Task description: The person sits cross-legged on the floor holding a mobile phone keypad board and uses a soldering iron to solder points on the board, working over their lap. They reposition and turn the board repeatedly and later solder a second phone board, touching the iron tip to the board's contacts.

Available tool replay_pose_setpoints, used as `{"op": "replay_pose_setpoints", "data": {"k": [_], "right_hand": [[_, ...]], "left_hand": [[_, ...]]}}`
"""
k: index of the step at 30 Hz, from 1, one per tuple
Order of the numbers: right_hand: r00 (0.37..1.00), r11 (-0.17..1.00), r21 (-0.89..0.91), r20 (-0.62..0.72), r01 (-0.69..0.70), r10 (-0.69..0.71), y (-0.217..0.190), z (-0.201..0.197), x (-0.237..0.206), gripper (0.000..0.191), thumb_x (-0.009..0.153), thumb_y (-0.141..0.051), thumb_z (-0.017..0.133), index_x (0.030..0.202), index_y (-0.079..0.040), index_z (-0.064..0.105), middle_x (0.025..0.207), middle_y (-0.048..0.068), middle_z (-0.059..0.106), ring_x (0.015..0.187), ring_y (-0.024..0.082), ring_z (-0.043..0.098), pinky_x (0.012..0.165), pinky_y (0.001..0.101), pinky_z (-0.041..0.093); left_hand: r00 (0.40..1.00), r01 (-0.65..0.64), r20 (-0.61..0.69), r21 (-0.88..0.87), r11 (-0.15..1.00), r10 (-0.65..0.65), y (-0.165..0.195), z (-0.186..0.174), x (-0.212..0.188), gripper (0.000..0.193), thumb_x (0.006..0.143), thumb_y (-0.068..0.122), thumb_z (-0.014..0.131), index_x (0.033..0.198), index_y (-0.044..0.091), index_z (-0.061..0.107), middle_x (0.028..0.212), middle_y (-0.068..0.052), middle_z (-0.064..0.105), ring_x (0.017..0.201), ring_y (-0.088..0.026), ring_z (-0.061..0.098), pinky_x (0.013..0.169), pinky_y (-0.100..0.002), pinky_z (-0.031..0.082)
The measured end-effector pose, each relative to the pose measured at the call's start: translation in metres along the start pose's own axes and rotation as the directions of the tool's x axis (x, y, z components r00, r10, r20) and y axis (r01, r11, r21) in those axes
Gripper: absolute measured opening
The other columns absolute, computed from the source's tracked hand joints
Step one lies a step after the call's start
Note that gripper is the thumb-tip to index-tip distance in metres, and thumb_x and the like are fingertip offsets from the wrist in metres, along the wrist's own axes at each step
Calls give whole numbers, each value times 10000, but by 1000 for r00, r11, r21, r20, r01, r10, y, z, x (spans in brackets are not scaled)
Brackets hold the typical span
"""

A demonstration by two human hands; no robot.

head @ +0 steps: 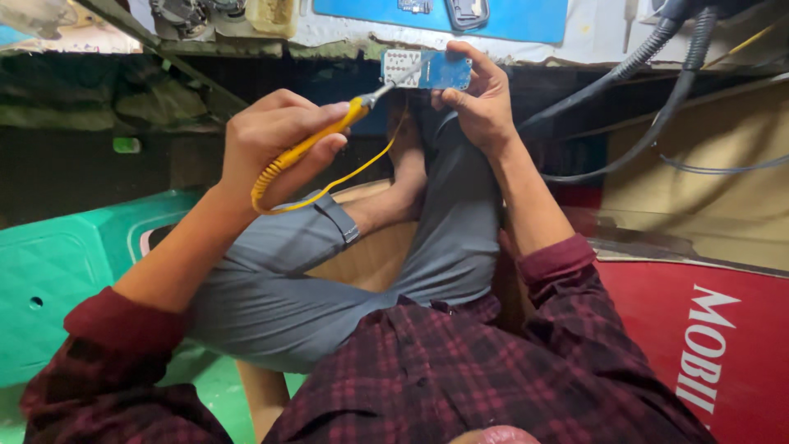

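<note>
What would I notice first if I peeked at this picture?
First, the yellow-handled soldering iron gripped in the left hand near the middle, its metal tip touching a small blue circuit board. The right hand holds that board up by the edge of the workbench. A curly yellow cord trails from the handle, and thick grey cables hang at the upper right.

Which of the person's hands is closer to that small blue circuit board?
Right. The right hand grips the blue board; the left hand sits apart, reaching it only through the yellow tool.
</note>
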State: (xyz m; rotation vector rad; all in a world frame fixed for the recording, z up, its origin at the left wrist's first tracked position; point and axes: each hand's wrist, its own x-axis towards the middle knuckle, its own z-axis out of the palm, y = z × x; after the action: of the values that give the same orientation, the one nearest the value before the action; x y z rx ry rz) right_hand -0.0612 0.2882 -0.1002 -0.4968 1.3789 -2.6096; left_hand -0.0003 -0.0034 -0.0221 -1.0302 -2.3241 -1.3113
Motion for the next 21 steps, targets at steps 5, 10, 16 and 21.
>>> {"op": "replay_pose_setpoints", "data": {"k": [5, 10, 16, 21], "right_hand": [[999, 998, -47, -20, -31, 30, 1, -6, -1, 657, 917, -2, 871, 1494, -41, 560, 1127, 102, 708, 932, 172, 690, 819, 316, 593], [1000, 999, -52, 7, -18, 18, 2, -7, -2, 640, 925, -8, 857, 1492, -45, 562, 1116, 96, 711, 914, 169, 698, 822, 317, 606], [1000, 999, -48, 15, -12, 12, 2, -5, -2, 630, 935, -4, 850, 1494, -44, 562, 1141, 89, 706, 926, 163, 697, 829, 313, 608], [1000, 998, -55, 23, 0, 1, 2, -7, -1, 632, 931, 1, 851, 1493, -46, 566, 1140, 82, 708, 918, 159, 694, 815, 309, 604]], "left_hand": [[1000, -14, 26, 18, 1000, 13, 2, 4, -1, 279, 972, 51, 785, 1242, 6, 731, 1049, -113, 759, 914, -252, 699, 801, -327, 568], [1000, 11, 9, 44, 999, -11, 4, 4, -1, 270, 980, 44, 777, 1242, 1, 732, 1024, -118, 755, 908, -248, 701, 794, -325, 564], [999, 35, 7, 48, 998, -35, 4, 3, -2, 272, 988, 47, 769, 1251, -7, 728, 1008, -118, 754, 897, -246, 700, 793, -325, 561], [1000, 26, 14, 40, 999, -26, 3, 2, -1, 281, 988, 40, 759, 1261, -11, 723, 1035, -126, 757, 908, -250, 701, 808, -329, 566]]}}
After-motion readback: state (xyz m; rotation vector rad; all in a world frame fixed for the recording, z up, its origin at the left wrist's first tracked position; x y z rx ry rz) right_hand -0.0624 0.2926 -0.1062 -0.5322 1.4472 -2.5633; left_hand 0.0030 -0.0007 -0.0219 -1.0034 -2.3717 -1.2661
